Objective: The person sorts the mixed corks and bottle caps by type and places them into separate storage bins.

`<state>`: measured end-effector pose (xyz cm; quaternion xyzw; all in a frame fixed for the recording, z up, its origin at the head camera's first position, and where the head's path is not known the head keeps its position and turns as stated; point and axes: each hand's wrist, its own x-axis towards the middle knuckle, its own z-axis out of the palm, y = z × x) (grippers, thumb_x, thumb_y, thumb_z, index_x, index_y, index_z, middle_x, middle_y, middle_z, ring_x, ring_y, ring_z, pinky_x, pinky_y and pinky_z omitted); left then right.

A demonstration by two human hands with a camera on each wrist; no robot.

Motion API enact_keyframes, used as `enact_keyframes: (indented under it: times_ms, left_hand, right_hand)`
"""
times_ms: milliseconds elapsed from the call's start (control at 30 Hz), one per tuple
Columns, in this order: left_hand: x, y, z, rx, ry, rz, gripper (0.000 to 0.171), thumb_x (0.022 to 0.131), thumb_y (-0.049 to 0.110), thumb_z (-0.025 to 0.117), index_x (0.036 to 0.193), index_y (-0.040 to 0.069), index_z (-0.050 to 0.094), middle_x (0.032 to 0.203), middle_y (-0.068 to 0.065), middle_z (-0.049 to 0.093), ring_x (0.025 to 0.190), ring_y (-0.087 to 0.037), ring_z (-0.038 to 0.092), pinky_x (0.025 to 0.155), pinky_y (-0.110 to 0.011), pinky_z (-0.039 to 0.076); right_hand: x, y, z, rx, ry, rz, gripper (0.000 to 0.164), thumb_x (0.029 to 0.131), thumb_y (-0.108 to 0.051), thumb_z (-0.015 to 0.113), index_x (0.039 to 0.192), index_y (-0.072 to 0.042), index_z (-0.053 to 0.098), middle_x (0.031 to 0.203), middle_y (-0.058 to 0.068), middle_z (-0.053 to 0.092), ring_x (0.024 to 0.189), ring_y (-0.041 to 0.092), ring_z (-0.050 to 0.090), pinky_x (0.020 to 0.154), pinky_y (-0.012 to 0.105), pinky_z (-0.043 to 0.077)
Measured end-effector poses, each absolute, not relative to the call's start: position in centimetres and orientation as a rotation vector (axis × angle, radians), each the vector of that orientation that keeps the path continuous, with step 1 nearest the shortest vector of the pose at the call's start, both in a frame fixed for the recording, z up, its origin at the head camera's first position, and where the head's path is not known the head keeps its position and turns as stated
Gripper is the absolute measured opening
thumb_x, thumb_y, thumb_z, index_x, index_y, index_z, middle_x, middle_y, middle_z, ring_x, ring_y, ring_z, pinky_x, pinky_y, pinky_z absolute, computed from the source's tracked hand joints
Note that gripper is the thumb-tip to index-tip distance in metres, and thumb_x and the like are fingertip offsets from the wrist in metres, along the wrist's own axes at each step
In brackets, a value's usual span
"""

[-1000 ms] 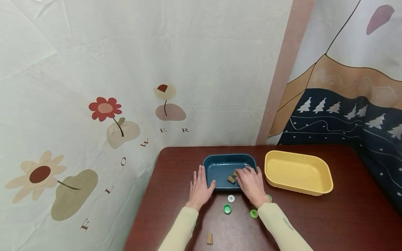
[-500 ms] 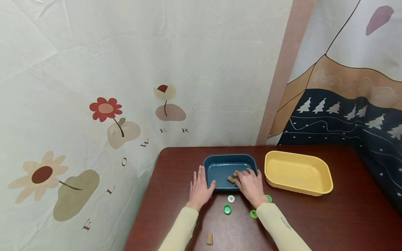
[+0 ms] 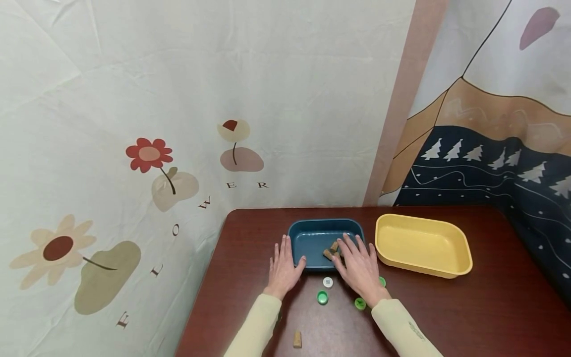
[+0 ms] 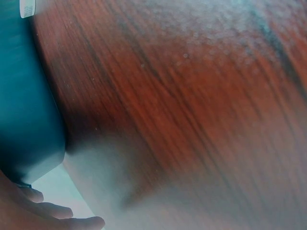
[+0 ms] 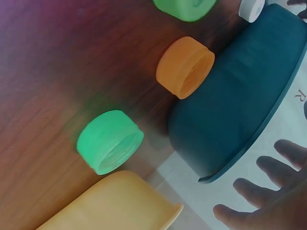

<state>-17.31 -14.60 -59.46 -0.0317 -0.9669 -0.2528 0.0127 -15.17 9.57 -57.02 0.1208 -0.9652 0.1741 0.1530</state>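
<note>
In the head view a blue tray (image 3: 309, 245) stands at the table's back, with three corks (image 3: 328, 254) grouped in its front right part. My left hand (image 3: 283, 271) rests along the tray's left end, fingers straight and thumb over the front rim. Over the tray's right front corner, my right hand (image 3: 360, 267) spreads its fingers and holds nothing. Its thumb is right beside the corks and hides part of one. The right wrist view has the same fingers stretched out past the tray's rim (image 5: 261, 129).
A yellow tray (image 3: 421, 246) stands to the right. In front of the blue tray lie a white cap (image 3: 327, 282), a green cap (image 3: 322, 297) and a light green cap (image 3: 360, 303). An orange cap (image 5: 184, 67) shows beside the tray. Another cork (image 3: 297, 339) lies near the front.
My right hand has let go of a cork among the others in the blue tray, and its fingers have straightened and spread. The left hand has stayed in place.
</note>
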Motion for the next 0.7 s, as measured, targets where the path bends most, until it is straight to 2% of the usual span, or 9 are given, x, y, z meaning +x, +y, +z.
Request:
enact_keyframes:
  times_ms: [433,700]
  left_hand:
    - [-17.5,-14.6,-59.5,-0.086,-3.042,-0.796,0.087,0.102,0.052,0.054,0.167,0.012,0.014,0.174,-0.006,0.012,0.157,-0.040,0.013,0.117,-0.069,0.023]
    - [-17.6,-14.7,-59.7,-0.093,-3.040,-0.790,0.087,0.102,0.052,0.054,0.167,0.012,0.014,0.174,-0.006,0.012,0.157,-0.040,0.013,0.117,-0.069,0.023]
  right_hand:
    - [-12.5,11.9,-57.9,0.364,-2.808,0.529,0.071,0.099,-0.054,0.060,0.156,-0.012,0.048,0.166,0.011,0.036,0.152,0.042,0.029,0.115,0.069,0.024]
    - [-11.3,12.9,-58.6,0.355,-2.837,0.536,0.075,0.099,-0.055,0.060,0.157,-0.010,0.046,0.165,0.012,0.036,0.152,0.043,0.028,0.117,0.066,0.025]
